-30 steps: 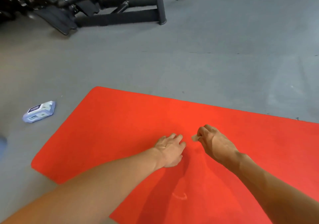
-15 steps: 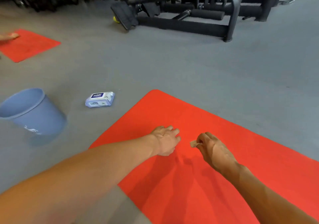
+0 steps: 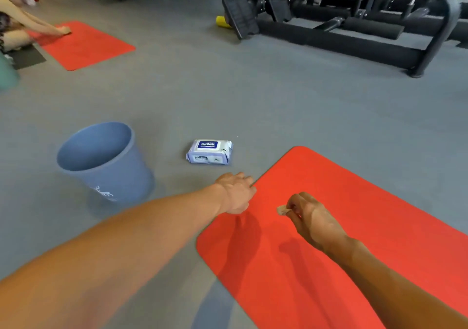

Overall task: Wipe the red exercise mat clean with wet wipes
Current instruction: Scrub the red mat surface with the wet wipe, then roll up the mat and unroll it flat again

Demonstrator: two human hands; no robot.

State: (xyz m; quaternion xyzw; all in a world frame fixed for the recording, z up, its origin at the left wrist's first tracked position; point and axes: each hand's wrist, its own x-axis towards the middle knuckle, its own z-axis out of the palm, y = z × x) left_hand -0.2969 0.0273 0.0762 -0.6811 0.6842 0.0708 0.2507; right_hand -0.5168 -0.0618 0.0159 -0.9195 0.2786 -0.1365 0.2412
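We reach both our bare arms forward and down. Our left arm comes in from the lower left corner and goes up to the middle, long and almost straight, with the wrist a little bent. Our left hand (image 3: 236,192) shows its back to us, palm down, with the fingers loosely bent and holding nothing. Our right arm enters from the lower right corner and lies in a darker shade. Our right hand (image 3: 310,217) is turned to the left, and its curled fingers (image 3: 295,203) and thumb pinch a small pale scrap (image 3: 281,210). The two hands are near each other but apart.
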